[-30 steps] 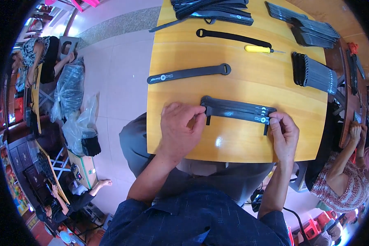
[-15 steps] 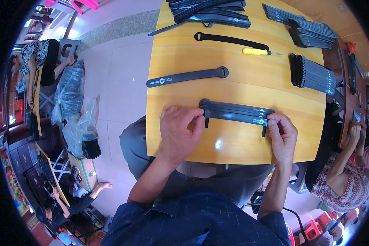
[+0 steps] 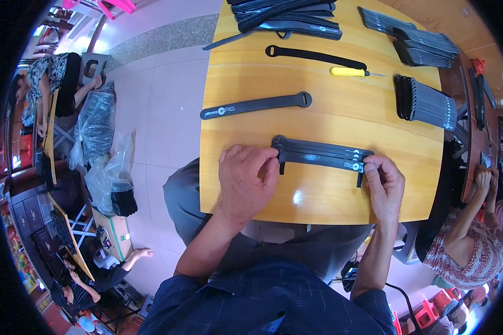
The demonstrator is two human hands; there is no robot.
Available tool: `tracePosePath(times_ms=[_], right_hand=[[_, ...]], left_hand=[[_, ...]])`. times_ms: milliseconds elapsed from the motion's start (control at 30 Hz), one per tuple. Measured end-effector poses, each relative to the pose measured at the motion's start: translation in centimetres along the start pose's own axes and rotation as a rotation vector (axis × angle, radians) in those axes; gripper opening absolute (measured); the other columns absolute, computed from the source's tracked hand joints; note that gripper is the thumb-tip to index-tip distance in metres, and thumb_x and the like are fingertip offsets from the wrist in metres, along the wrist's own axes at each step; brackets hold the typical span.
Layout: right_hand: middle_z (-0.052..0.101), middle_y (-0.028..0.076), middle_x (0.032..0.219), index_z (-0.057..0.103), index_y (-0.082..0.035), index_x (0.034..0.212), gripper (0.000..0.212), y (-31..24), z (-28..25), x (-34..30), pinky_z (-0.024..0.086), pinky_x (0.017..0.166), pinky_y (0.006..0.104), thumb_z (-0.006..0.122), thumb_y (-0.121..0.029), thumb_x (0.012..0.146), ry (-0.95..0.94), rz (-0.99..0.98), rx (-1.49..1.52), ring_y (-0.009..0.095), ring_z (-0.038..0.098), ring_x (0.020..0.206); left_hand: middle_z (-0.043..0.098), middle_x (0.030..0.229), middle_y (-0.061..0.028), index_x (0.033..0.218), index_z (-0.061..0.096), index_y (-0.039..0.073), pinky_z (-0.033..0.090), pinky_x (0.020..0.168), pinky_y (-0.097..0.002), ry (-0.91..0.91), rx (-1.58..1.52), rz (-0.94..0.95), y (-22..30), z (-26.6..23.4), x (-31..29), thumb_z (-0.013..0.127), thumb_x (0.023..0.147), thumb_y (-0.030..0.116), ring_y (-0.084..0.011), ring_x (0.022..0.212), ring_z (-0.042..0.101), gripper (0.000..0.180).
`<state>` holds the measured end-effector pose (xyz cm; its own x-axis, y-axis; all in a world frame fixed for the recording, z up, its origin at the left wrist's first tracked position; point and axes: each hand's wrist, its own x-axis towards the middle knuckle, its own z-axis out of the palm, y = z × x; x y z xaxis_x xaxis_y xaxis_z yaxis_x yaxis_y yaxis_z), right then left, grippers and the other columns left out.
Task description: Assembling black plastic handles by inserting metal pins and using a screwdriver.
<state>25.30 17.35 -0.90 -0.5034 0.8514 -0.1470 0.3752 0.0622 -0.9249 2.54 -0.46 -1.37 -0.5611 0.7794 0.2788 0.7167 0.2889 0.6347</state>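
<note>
A small overlapping stack of black straps lies near the front of the yellow wooden table. My left hand pinches the stack's left end, where the looped strap heads sit. At the other end, my right hand grips the straps between thumb and fingers. Short dark tails hang below the stack beside each hand. Farther back on the left, a single black strap with a slotted round end lies flat. Beyond it are another black strap and a yellow-handled awl with a thin metal tip.
A fanned stack of straps rests at the table's right edge, with more bundles behind it. A loose pile of straps fills the far left. Plastic-wrapped bundles stand on the floor. Other people sit working on both sides.
Both hands stay almost still on the ends of the strap stack. At the lower left, another person's arm has shifted slightly.
</note>
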Motion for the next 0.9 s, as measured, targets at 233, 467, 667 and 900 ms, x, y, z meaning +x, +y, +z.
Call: tracePosePath(times_ms=[233, 467, 667, 900], right_hand=[[0.058, -0.004, 0.078, 0.071, 0.001, 0.099, 0.006, 0.0, 0.0, 0.0, 0.039, 0.053, 0.0215, 0.067, -0.004, 0.101, -0.004, 0.017, 0.013, 0.003, 0.049, 0.061], [0.057, -0.005, 0.076, 0.071, 0.0, 0.1, 0.007, -0.1, 0.0, 0.0, 0.038, 0.053, 0.0212, 0.067, -0.005, 0.102, -0.009, 0.026, -0.019, 0.002, 0.048, 0.062], [0.057, -0.006, 0.075, 0.071, -0.001, 0.1, 0.008, 0.2, 0.0, 0.0, 0.038, 0.053, 0.0211, 0.067, -0.007, 0.103, -0.004, 0.03, 0.006, 0.002, 0.048, 0.062], [0.058, -0.007, 0.075, 0.071, -0.002, 0.102, 0.009, 0.3, 0.1, 0.2, 0.038, 0.053, 0.0206, 0.065, -0.009, 0.104, -0.027, -0.029, 0.0, 0.002, 0.047, 0.061]], left_hand=[[0.072, 0.087, -0.0096, 0.102, 0.073, 0.008, 0.046, 0.08, -0.0437, -0.001, -0.023, 0.01, -0.4, -0.2, -0.4, 0.073, 0.084, 0.005, -0.0312, 0.08, 0.065, 0.018], [0.071, 0.085, -0.0105, 0.103, 0.072, 0.005, 0.047, 0.079, -0.0425, 0.047, -0.119, 0.032, -0.9, -0.2, -0.7, 0.072, 0.086, 0.002, -0.0311, 0.081, 0.066, 0.018], [0.073, 0.09, -0.0103, 0.104, 0.074, 0.006, 0.051, 0.079, -0.0409, 0.043, -0.111, 0.042, -1.1, -0.8, -1.0, 0.073, 0.085, 0.0, -0.0307, 0.082, 0.068, 0.02], [0.073, 0.099, -0.0129, 0.108, 0.073, 0.005, 0.051, 0.084, -0.0418, 0.052, -0.171, 0.053, -1.2, -1.7, -2.1, 0.071, 0.085, 0.001, -0.0326, 0.091, 0.068, 0.023]])
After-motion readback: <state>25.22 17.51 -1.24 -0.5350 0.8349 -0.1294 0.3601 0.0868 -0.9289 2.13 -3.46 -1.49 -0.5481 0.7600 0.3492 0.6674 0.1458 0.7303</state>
